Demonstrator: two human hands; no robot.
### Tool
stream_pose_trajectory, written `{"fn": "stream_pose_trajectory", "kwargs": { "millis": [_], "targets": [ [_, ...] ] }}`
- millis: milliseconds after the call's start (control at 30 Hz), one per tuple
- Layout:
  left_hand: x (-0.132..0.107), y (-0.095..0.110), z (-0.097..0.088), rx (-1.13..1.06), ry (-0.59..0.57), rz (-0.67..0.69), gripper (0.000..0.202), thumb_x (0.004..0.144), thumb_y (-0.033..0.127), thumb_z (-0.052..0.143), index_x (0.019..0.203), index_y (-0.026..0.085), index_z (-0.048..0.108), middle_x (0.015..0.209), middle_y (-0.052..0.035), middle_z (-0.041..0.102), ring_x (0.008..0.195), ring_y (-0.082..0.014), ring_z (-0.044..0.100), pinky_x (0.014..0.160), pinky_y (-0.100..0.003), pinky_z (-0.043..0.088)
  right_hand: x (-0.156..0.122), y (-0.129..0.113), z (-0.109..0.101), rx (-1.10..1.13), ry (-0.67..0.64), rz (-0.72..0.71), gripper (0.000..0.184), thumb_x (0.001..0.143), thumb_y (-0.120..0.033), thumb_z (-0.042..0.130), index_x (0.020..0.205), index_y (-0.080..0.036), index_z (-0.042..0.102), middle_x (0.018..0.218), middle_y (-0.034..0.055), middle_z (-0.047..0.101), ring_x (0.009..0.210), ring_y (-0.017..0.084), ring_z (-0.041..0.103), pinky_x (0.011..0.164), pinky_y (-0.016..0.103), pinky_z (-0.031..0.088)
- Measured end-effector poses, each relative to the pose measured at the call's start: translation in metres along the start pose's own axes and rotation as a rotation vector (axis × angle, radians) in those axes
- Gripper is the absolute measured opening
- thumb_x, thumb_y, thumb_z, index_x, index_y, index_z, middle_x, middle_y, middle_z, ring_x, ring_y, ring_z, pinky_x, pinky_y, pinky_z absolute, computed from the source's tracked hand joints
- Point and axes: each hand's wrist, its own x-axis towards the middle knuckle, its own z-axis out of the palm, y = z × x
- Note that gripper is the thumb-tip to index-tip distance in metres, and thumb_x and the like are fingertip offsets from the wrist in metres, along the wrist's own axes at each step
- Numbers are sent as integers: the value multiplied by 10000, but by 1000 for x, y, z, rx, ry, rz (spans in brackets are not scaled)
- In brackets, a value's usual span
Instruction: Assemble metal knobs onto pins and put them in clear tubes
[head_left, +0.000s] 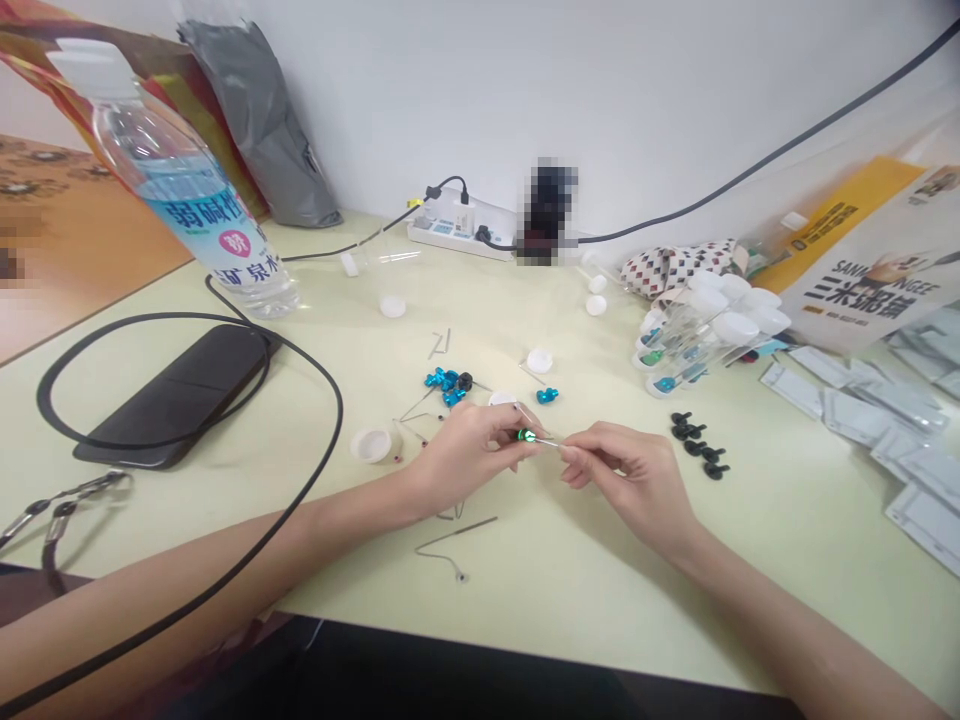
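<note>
Left hand [469, 450]: fingertips pinched on a small glossy green bead [526, 436], held over the smooth pale table [570, 580]. Right hand [626, 470]: thumb and forefinger closed on a thin metal wire [550, 442] that meets the bead. Clear white-capped tubes [705, 335] hold blue and green pieces.

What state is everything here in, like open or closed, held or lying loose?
Left hand: pinching green part.
Right hand: pinching pin, tip at the green part.
Bottle: upright, capped.
Phone: lying flat, dark.
Power strip: charger plugged in.
Tubes: on their sides, capped.
Loose caps: off, lying apart from tubes.
Blue parts: loose, clustered.
</note>
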Motion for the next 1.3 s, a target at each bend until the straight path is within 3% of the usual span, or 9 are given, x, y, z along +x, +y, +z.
{"fn": "stream_pose_trajectory", "kwargs": {
  "millis": [233, 367, 500, 600, 733, 933, 1300],
  "targets": [
    [1, 1, 0, -103, -19, -70, 116, 820, 218, 574, 832, 145, 664, 724, -15, 617, 581, -92, 552, 578, -213, 471, -1, 2, 0, -49, -36, 11, 140, 881, -199, 542, 809, -178, 661, 643, -12, 604, 521, 87, 593, 529, 218, 498],
    [4, -1, -1, -328, -48, -177, 135, 808, 242, 596, 819, 116, 643, 708, -27, 597, 596, -101, 556, 588, -234, 482, -1, 9, 1, -256, -8, -223, 149, 882, -192, 548, 998, -164, 637, 748, 19, 627, 584, 96, 591, 550, 232, 491],
    [7, 1, -4, -456, -39, -241, 122, 795, 230, 620, 801, 109, 625, 645, -15, 584, 591, -96, 548, 596, -228, 472, 0, 9, -3, -666, 28, -548, 385, 829, -211, 633, 1181, -86, 540, 933, 100, 654, 795, 174, 615, 690, 295, 515],
    [7, 3, -5, -504, -26, -262, 119, 779, 228, 644, 780, 112, 621, 645, -21, 601, 598, -101, 559, 597, -227, 462, 1, 5, -9, -949, 9, -657, 434, 820, -137, 625, 1228, -47, 506, 962, 125, 657, 854, 221, 599, 750, 348, 504],
    [7, 2, -5, -575, -34, -318, 131, 755, 238, 677, 757, 122, 616, 623, -23, 620, 630, -119, 589, 587, -213, 444, 3, 2, -15, -1146, 27, -747, 397, 783, -61, 634, 1171, -33, 556, 893, 115, 673, 786, 223, 596, 689, 350, 497],
    [5, -3, 0, -653, -93, -356, 124, 773, 234, 657, 779, 114, 625, 830, -70, 692, 563, -67, 563, 602, -209, 447, 4, 1, -17, -1156, 46, -897, 279, 744, -32, 663, 1018, 2, 623, 765, 110, 667, 696, 198, 580, 607, 331, 476],
    [5, -4, 3, -537, -92, -310, 144, 751, 245, 678, 778, 116, 620, 628, 0, 595, 542, -74, 541, 573, -210, 452, 1, 4, -13, -1087, 26, -883, 260, 767, -30, 640, 1023, 4, 613, 752, 103, 652, 688, 174, 574, 588, 308, 461]
  ]
}}
